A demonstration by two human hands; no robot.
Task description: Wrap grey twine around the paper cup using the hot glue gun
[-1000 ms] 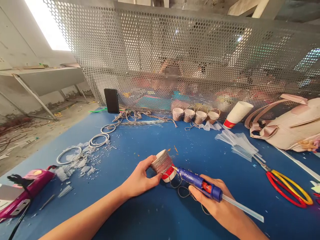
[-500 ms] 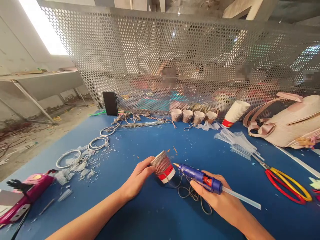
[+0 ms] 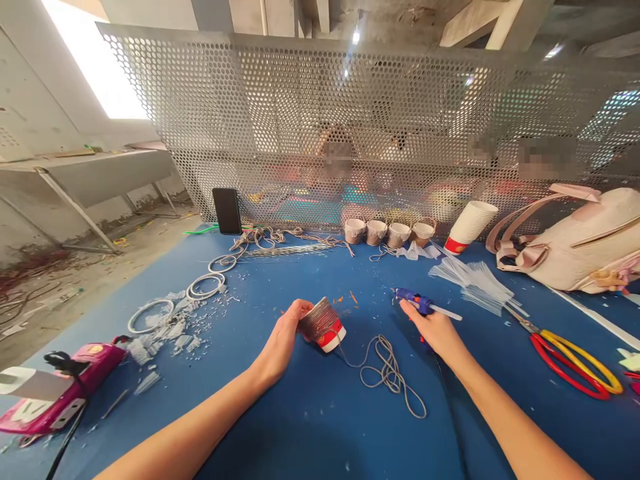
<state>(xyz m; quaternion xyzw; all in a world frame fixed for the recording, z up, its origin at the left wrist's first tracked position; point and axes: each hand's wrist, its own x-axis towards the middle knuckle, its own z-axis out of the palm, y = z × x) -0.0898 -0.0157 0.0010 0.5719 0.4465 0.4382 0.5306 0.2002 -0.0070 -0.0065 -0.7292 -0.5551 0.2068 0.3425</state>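
Surface: blue table (image 3: 300,427), strewn with white scraps (image 3: 170,330).
Left: white rings (image 3: 150,302), pink device (image 3: 65,393).
Back: phone (image 3: 227,210) propped upright; four wrapped cups (image 3: 390,233); white cup stack (image 3: 473,225), tilted.
Middle: cord-wrapped cup (image 3: 323,323), loose cord (image 3: 390,370), glue gun (image 3: 415,300).
Right: clear sticks (image 3: 475,280), scissors (image 3: 535,340), pink bag (image 3: 585,250).

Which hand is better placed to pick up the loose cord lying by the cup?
Right, probably. The left hand grips the cord-wrapped cup, so it is occupied. The right hand has only its fingertips at the glue gun, and the loose cord lies on its side of the cup.
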